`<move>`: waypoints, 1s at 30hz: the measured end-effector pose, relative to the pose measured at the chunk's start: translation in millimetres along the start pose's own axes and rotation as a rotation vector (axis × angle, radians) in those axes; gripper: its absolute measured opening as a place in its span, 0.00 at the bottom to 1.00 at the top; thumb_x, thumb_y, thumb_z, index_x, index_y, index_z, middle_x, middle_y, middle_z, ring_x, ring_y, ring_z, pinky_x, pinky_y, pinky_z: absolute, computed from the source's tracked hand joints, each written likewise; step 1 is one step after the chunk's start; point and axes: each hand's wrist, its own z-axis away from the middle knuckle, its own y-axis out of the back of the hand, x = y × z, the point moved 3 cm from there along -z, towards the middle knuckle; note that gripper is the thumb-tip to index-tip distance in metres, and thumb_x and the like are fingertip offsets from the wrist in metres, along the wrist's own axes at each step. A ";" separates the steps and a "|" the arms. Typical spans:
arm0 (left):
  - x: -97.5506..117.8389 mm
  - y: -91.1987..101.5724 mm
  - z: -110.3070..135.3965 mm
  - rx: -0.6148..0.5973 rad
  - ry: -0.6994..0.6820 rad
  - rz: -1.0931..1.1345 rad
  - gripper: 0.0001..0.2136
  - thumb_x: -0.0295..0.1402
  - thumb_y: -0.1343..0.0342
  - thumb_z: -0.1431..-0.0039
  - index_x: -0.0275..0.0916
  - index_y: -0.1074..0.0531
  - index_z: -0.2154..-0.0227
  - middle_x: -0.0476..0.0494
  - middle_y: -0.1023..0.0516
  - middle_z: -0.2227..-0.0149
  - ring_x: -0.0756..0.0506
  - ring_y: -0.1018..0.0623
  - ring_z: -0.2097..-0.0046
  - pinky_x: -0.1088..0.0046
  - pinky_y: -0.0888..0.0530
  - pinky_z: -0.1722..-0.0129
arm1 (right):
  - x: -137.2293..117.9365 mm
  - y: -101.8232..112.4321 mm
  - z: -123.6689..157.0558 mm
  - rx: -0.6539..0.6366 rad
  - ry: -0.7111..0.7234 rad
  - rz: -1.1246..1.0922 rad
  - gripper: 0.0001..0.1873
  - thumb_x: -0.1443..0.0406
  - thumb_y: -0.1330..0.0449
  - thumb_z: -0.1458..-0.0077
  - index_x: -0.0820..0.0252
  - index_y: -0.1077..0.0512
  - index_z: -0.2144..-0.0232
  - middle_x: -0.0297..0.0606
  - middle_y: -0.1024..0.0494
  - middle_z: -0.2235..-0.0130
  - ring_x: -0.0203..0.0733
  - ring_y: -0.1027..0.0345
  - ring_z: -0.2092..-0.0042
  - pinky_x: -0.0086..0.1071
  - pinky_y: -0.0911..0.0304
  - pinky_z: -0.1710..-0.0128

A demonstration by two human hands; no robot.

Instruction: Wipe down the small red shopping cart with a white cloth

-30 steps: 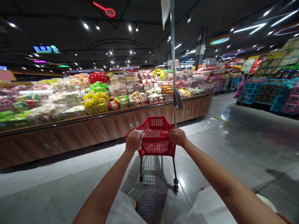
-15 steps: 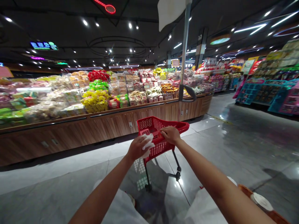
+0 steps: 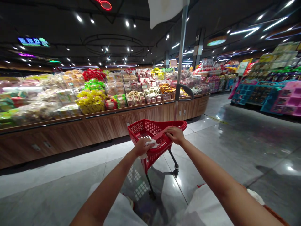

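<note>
A red plastic shopping cart [image 3: 154, 124] with a perforated basket and dark legs stands in front of me. My left hand [image 3: 140, 147] is closed on a crumpled white tissue [image 3: 151, 143], which rests against the left end of the cart's handle. Toward the handle's other end, my right hand [image 3: 176, 135] has its fingers curled over the red bar. The inside of the basket shows only in part, and I see nothing lying in it.
A long wood-panelled display counter [image 3: 113, 127] runs behind the cart, heaped with packaged foods [image 3: 91, 100]. A metal pole [image 3: 182, 56] with a dark handle rises beyond the cart. Blue and pink racks [image 3: 249, 94] stand at the right, across the grey tiled floor [image 3: 235, 141].
My left hand has brought the tissue down against the handle. The basket has swung slightly left and shows more of its inside. My right hand stays on the handle as the view shifts right.
</note>
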 end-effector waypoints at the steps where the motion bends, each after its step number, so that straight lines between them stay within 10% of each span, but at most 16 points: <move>1: -8.1 2.0 -0.3 0.004 0.012 0.036 0.13 0.43 0.47 0.43 0.39 0.23 0.69 0.47 0.19 0.68 0.46 0.22 0.65 0.71 0.27 0.63 | 0.3 1.5 1.0 0.003 0.017 -0.007 0.17 0.64 0.50 0.42 0.55 0.22 0.58 0.36 0.20 0.54 0.42 0.29 0.52 0.35 0.41 0.49; 7: -63.6 8.4 11.2 0.300 0.214 0.111 0.17 0.47 0.47 0.44 0.37 0.23 0.67 0.43 0.18 0.65 0.44 0.21 0.63 0.69 0.26 0.62 | -1.9 3.6 3.6 0.043 0.074 -0.032 0.17 0.64 0.49 0.43 0.56 0.22 0.59 0.37 0.20 0.57 0.43 0.28 0.53 0.36 0.39 0.51; 17: -0.2 -22.7 24.1 0.254 -0.055 0.125 0.17 0.45 0.51 0.38 0.40 0.22 0.65 0.42 0.19 0.60 0.42 0.23 0.55 0.65 0.28 0.53 | 23.7 7.9 11.0 0.043 0.199 -0.172 0.17 0.64 0.50 0.43 0.54 0.22 0.59 0.37 0.20 0.57 0.45 0.27 0.54 0.39 0.36 0.51; 25: -56.5 -13.8 25.6 0.377 0.139 0.084 0.19 0.46 0.54 0.38 0.39 0.26 0.72 0.44 0.21 0.69 0.45 0.23 0.64 0.67 0.27 0.61 | 27.7 13.8 9.0 -0.041 0.234 -0.185 0.17 0.64 0.50 0.42 0.55 0.23 0.57 0.39 0.20 0.56 0.44 0.28 0.53 0.38 0.36 0.52; 30: -56.3 -17.7 25.2 0.415 0.154 0.005 0.21 0.46 0.58 0.36 0.38 0.27 0.72 0.42 0.21 0.68 0.44 0.23 0.63 0.65 0.28 0.59 | 2.2 19.0 7.9 -0.129 0.131 -0.076 0.17 0.68 0.50 0.43 0.56 0.24 0.57 0.40 0.23 0.52 0.44 0.31 0.49 0.39 0.40 0.48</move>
